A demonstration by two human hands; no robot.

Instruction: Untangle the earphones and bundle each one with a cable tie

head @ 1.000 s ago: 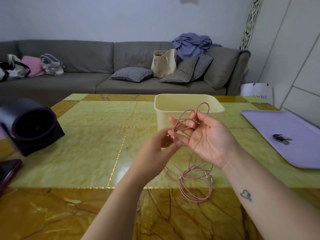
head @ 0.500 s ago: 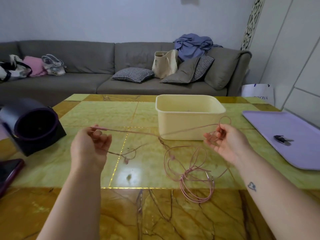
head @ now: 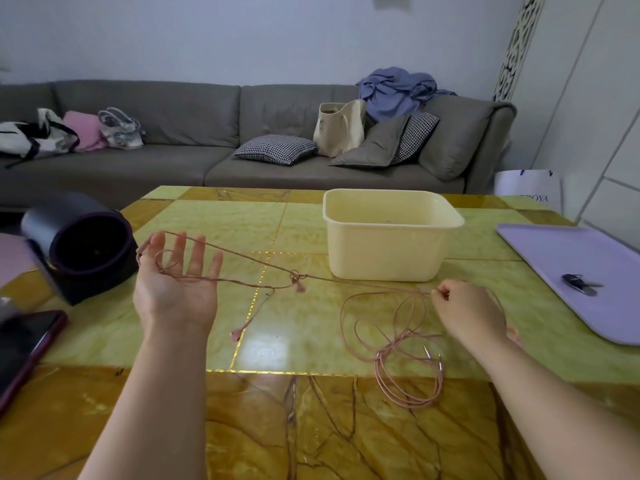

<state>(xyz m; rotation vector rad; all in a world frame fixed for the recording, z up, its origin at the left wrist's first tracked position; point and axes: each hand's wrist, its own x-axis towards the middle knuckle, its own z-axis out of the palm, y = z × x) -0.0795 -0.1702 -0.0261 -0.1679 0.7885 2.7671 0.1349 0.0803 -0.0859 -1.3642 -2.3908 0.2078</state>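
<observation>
the pink earphone cable (head: 346, 280) runs taut left to right above the table (head: 207, 230), its long axis nearly level, with a knot (head: 297, 277) midway and what may be an earbud (head: 300, 288) hanging under it. its slack lies coiled on the table below the right hand (head: 467, 308). a white bag (head: 530, 188) past the table reads "roya", the start cut off. the left hand (head: 176, 289) lies palm up, fingers straight and spread, cable looped over them; the right, knuckles up, pinches the cable
</observation>
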